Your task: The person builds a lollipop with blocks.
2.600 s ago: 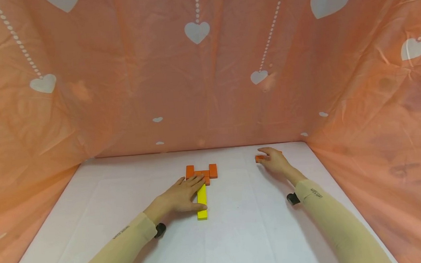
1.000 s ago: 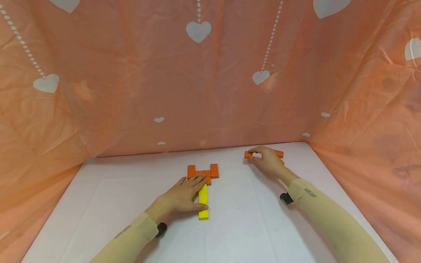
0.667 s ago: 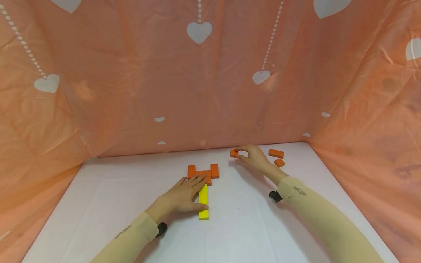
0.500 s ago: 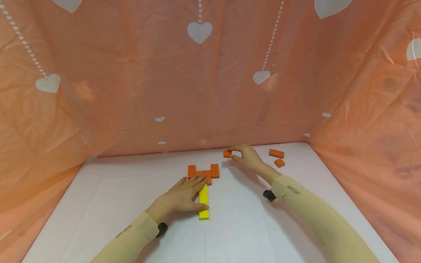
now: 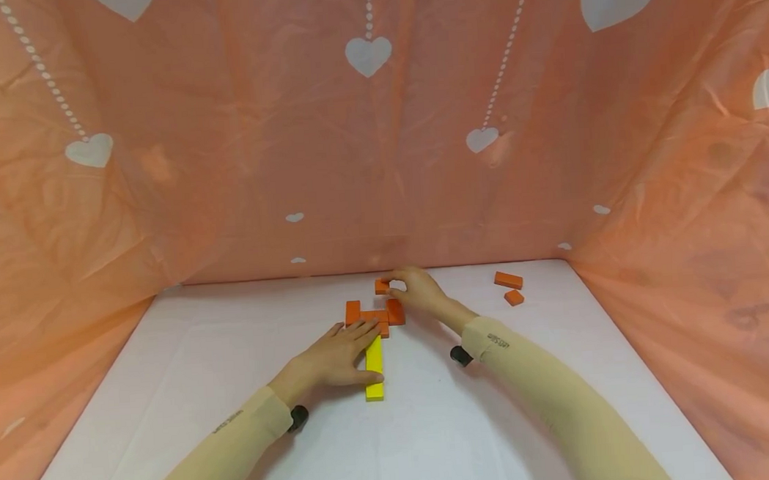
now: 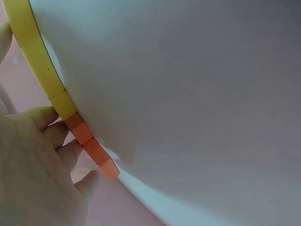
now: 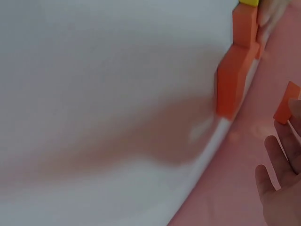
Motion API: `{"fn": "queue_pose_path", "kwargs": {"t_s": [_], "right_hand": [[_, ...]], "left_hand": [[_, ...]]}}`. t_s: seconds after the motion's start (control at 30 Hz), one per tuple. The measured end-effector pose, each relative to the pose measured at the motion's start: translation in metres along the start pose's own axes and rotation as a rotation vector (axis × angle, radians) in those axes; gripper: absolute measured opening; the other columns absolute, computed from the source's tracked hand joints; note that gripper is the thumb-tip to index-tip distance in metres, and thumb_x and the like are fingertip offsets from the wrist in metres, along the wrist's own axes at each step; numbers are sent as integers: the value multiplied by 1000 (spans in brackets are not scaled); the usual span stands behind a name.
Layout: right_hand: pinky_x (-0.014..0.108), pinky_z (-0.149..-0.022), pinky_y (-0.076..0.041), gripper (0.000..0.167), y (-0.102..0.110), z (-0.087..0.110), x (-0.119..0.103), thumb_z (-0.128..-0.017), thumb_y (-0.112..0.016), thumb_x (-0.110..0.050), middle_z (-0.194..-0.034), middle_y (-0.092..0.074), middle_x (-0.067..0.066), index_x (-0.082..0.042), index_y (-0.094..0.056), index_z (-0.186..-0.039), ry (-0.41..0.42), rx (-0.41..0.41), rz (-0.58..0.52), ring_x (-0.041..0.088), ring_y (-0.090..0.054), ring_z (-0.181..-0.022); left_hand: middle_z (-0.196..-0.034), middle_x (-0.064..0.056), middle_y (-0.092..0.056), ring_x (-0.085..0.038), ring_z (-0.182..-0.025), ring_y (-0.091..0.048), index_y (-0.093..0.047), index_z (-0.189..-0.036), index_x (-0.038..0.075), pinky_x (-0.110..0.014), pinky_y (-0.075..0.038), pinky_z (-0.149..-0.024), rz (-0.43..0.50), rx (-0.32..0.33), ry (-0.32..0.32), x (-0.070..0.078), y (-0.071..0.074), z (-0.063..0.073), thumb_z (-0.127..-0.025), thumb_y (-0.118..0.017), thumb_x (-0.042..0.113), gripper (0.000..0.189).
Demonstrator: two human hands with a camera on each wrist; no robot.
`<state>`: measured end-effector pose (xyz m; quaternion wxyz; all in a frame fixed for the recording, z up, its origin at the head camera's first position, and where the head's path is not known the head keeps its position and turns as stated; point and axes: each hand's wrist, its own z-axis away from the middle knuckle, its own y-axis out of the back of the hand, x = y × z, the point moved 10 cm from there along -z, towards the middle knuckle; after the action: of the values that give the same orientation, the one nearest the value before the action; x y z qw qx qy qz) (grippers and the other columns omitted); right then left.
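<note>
My left hand [image 5: 339, 356] lies with fingers spread over a long yellow block [image 5: 374, 358] and part of the orange blocks [image 5: 374, 316] at its far end. Its thumb rests on the yellow block. In the left wrist view, fingers touch the side of the yellow block [image 6: 37, 52] and the orange ones. Two upright-set orange blocks, a left one [image 5: 353, 312] and a right one [image 5: 396, 313], flank the group. Between thumb and fingers, my right hand [image 5: 421, 290] pinches a small orange block [image 5: 381, 286], raised just beyond the gap between those two; the right wrist view shows this block [image 7: 286, 103] too.
Two loose orange pieces, a longer block [image 5: 509, 280] and a smaller one [image 5: 513, 297], lie at the back right of the white table [image 5: 449, 427]. A pink curtain [image 5: 379, 159] with white hearts encloses the back and both sides.
My right hand has picked an orange block from the pieces at the back right and carried it left to the far side of the arrangement. The left hand has stayed in place.
</note>
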<state>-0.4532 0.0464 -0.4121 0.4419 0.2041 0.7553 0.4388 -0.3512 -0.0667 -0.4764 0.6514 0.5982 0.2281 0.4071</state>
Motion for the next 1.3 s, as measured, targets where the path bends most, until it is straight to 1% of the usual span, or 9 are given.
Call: {"fn": "queue_pose_path", "kwargs": {"t_s": [0.3,0.5,0.7,0.83,1.03,1.17,1.3], "right_hand": [[48,-115,-44,29,-30,-9,-10,-101,-68,-12,-134,-69,10,-8,-73,-129,-1,-68,-11,32,-59,-133],[49,-112,-47,28,-42,-11,-9,-102,-68,-15,-131,-71,9,-10,-74,-128,-43,-107,39,31,-61,-128],[48,-110,-48,26,-47,-10,-11,-101,-69,-17,-130,-71,10,-9,-76,-125,-44,-130,89,31,-63,-125],[47,-108,-49,25,-50,-9,-10,-101,-68,-14,-128,-71,11,-7,-76,-124,-51,-132,66,30,-64,-121],[47,-112,-46,28,-56,-9,-8,-103,-64,-15,-132,-70,11,-7,-74,-128,-47,-158,65,30,-62,-127],[48,-112,-46,29,-53,-10,-8,-104,-62,-13,-132,-70,12,-6,-72,-130,-46,-130,75,31,-62,-127],[48,-110,-48,27,-50,-10,-8,-103,-62,-10,-127,-72,13,-5,-74,-127,-54,-107,89,32,-64,-123]], "left_hand": [[-172,-4,-25,-26,-159,-21,-31,-165,13,-59,-20,-126,0,18,-7,-1,0,1,-92,-57,74,98],[-172,-4,-23,-25,-159,-20,-30,-165,13,-58,-20,-126,-1,14,-7,-1,-1,0,-92,-58,73,99],[-172,-5,-25,-26,-159,-22,-32,-164,12,-59,-21,-125,11,13,-14,-1,-1,0,-92,-59,71,98],[-172,-5,-25,-26,-159,-22,-31,-164,12,-59,-20,-125,8,13,-11,-2,-1,0,-93,-59,72,98],[-172,-4,-24,-27,-159,-19,-28,-165,12,-57,-19,-126,8,2,-6,-2,-2,0,-93,-57,72,99],[-173,-3,-23,-26,-159,-19,-28,-166,13,-56,-18,-127,16,4,3,-3,-2,0,-93,-58,72,99],[-172,-4,-24,-26,-159,-21,-29,-165,13,-58,-19,-126,17,10,0,-3,-1,0,-93,-59,71,98]]}}
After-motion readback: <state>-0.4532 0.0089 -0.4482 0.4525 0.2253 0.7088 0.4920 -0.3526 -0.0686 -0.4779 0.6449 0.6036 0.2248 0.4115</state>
